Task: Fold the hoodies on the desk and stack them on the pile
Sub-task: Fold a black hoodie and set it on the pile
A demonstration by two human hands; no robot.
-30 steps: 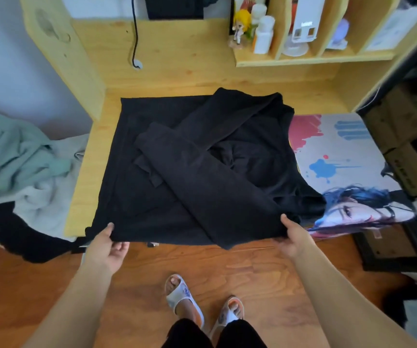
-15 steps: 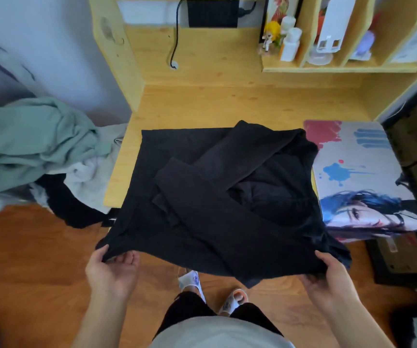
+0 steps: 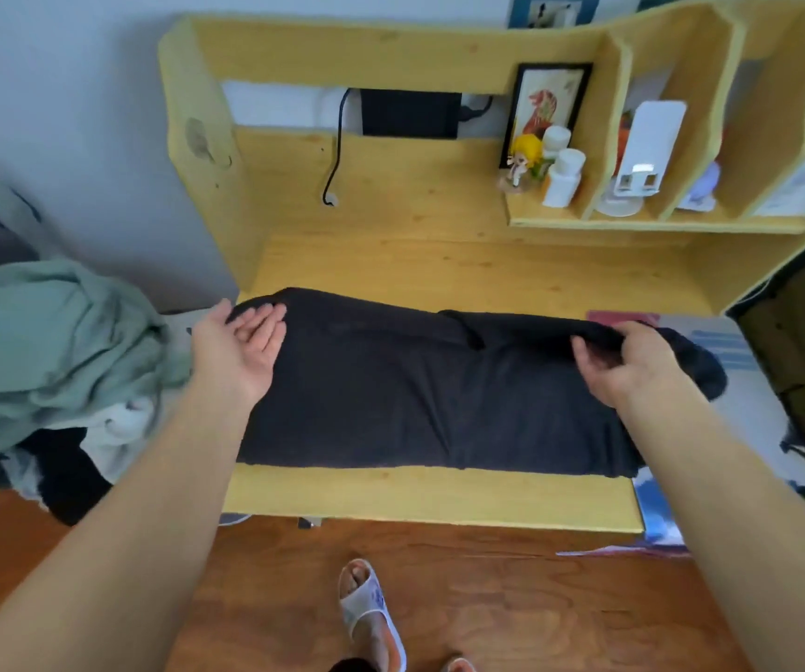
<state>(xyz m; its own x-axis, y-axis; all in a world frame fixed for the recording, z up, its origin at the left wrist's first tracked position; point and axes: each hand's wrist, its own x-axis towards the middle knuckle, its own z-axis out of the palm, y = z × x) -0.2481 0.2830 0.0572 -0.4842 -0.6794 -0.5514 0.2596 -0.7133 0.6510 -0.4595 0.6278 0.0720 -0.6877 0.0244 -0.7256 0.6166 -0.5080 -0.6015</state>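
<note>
Head view: left hand (image 3: 240,346) lies open-palmed at the black hoodie (image 3: 429,395)'s far left corner; right hand (image 3: 626,363) grips the far edge. Released unevenly, the fold may slide off the surface (image 3: 419,497).

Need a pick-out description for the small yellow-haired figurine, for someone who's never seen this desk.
Start at the yellow wooden desk and go to its raised shelf at the back right. In the leftmost compartment, the figurine stands before a black-framed picture. Its bright yellow hair sets it apart from the two plain white bottles on its right.
</note>
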